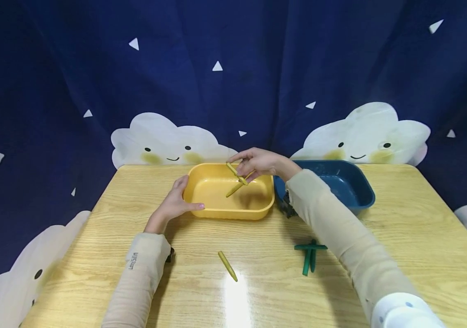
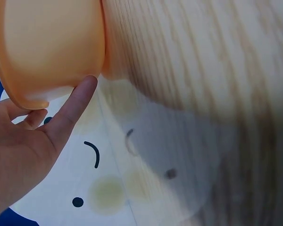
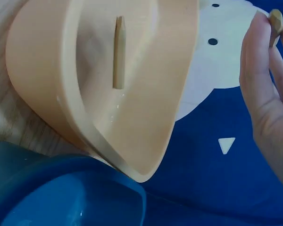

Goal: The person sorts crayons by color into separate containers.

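Observation:
My left hand point(image 1: 176, 200) holds the left end of a yellow plastic basin point(image 1: 229, 214), thumb along the front rim and fingers at the far left corner. Over the basin, my right hand point(image 1: 259, 163) pinches a slim yellow crayon point(image 3: 276, 21) in its fingertips. A second yellow crayon point(image 1: 234, 189) shows just below that hand, within the basin's outline; the right wrist view has it apart from the fingers. Another yellow crayon point(image 1: 228, 266) lies on the table in front of the basin.
A dark blue basin point(image 1: 366, 191) stands right of the yellow one, partly behind my right forearm. Several green crayons point(image 1: 307, 259) lie crossed on the table point(image 1: 270, 291) near that forearm. A dark blue curtain point(image 1: 233, 91) with white clouds hangs behind the table.

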The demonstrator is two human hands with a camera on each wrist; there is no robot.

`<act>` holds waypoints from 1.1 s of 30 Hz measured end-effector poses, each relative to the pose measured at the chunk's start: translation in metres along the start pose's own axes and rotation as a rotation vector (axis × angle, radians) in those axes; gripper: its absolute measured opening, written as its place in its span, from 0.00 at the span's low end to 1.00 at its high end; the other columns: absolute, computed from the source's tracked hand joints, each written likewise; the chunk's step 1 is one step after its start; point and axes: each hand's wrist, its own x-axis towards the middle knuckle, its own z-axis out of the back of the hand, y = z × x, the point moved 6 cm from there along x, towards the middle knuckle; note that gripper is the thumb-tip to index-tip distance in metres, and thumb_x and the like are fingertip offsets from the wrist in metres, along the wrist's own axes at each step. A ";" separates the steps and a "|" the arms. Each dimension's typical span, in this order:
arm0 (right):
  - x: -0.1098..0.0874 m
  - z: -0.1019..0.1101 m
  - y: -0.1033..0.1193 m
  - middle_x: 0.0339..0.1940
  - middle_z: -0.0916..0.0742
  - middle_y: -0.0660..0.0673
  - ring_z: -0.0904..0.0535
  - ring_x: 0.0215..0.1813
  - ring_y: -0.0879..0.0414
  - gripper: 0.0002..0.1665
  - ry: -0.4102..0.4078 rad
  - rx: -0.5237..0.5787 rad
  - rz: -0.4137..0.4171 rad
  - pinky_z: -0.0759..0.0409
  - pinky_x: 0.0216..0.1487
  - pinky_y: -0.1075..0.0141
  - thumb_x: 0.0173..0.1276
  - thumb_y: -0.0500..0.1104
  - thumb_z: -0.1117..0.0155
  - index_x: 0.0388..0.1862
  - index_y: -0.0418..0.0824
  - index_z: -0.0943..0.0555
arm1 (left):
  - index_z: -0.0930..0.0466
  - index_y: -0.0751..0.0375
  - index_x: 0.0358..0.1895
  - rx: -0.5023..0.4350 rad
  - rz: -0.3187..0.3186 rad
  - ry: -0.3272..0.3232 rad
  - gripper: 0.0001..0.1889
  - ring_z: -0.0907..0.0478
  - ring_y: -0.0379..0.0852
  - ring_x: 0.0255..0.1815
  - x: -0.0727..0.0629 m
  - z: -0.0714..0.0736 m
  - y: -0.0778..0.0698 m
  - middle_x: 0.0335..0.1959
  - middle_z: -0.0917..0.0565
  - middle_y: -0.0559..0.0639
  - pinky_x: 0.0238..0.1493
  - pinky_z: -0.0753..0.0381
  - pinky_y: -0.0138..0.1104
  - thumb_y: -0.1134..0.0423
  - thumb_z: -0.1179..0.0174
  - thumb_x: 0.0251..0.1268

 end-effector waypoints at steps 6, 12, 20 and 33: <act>0.021 0.003 -0.005 0.31 0.20 0.45 0.23 0.29 0.56 0.32 0.010 -0.042 -0.023 0.20 0.33 0.63 0.59 0.26 0.45 0.64 0.35 0.34 | 0.63 0.69 0.70 0.001 -0.002 -0.004 0.58 0.59 0.61 0.70 -0.001 0.000 0.001 0.71 0.59 0.62 0.67 0.56 0.51 0.60 0.27 0.42; 0.042 0.008 -0.008 0.33 0.20 0.43 0.23 0.32 0.56 0.30 -0.012 -0.069 -0.031 0.20 0.34 0.65 0.61 0.28 0.45 0.64 0.36 0.34 | 0.62 0.69 0.70 -0.006 0.000 -0.006 0.57 0.59 0.59 0.70 0.000 0.001 0.002 0.72 0.59 0.61 0.67 0.56 0.50 0.60 0.28 0.43; 0.057 0.013 -0.025 0.41 0.20 0.38 0.22 0.33 0.54 0.30 -0.056 -0.064 -0.119 0.19 0.37 0.63 0.62 0.27 0.46 0.65 0.37 0.35 | 0.62 0.69 0.70 -0.018 0.006 -0.005 0.58 0.59 0.58 0.71 0.000 0.001 -0.001 0.72 0.59 0.61 0.68 0.57 0.49 0.59 0.27 0.41; 0.046 0.019 -0.024 0.55 0.25 0.28 0.21 0.44 0.48 0.29 -0.118 -0.065 -0.064 0.21 0.46 0.57 0.64 0.28 0.49 0.65 0.35 0.36 | 0.62 0.69 0.70 -0.008 0.009 -0.006 0.58 0.61 0.57 0.71 0.000 0.002 0.000 0.72 0.60 0.61 0.68 0.58 0.47 0.59 0.27 0.42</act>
